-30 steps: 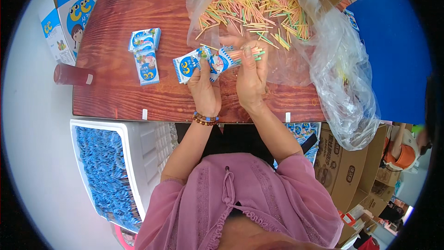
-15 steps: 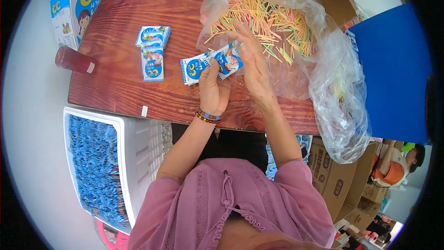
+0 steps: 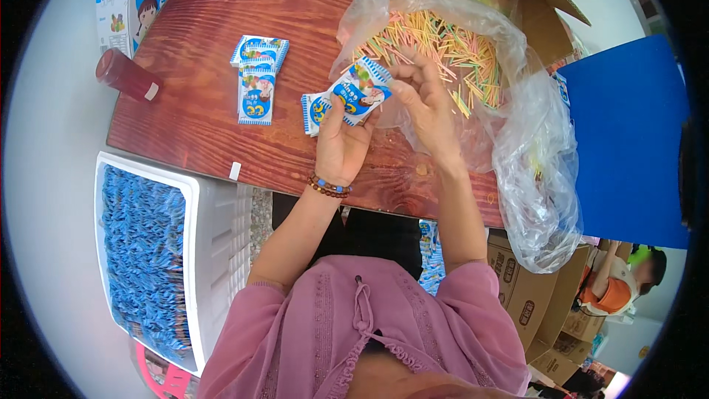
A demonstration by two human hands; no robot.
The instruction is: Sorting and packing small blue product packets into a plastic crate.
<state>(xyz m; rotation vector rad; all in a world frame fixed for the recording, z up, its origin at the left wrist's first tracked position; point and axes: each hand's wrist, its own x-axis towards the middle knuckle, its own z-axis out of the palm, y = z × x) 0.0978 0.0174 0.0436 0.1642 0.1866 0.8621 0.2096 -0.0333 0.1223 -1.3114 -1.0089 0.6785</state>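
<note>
A small blue-and-white candy packet (image 3: 360,92) is pinched between the thumb and fingers of my left hand (image 3: 342,149). It is tilted above the wooden table. Another such packet (image 3: 314,113) shows partly beneath it; I cannot tell whether that one is held or lies on the table. My right hand (image 3: 432,112) is beside the packet's right end, fingers curved and apart, thumb close to its corner. To the left, a few matching packets (image 3: 256,96) overlap in a short row. Behind my right hand, thin pastel candy sticks (image 3: 436,41) lie heaped in a clear plastic bag (image 3: 535,177).
The reddish wooden table (image 3: 192,89) carries a dark reddish jar (image 3: 127,74) and printed boxes (image 3: 151,0) at left. A white foam box (image 3: 193,251) full of blue packets stands below left. At right are a blue panel (image 3: 628,133), cardboard boxes (image 3: 546,303) and another person (image 3: 617,281).
The packet in my left hand has tilted more upright. My right hand has shifted right, its straight fingers now curled beside the packet's end. The whole view has shifted slightly.
</note>
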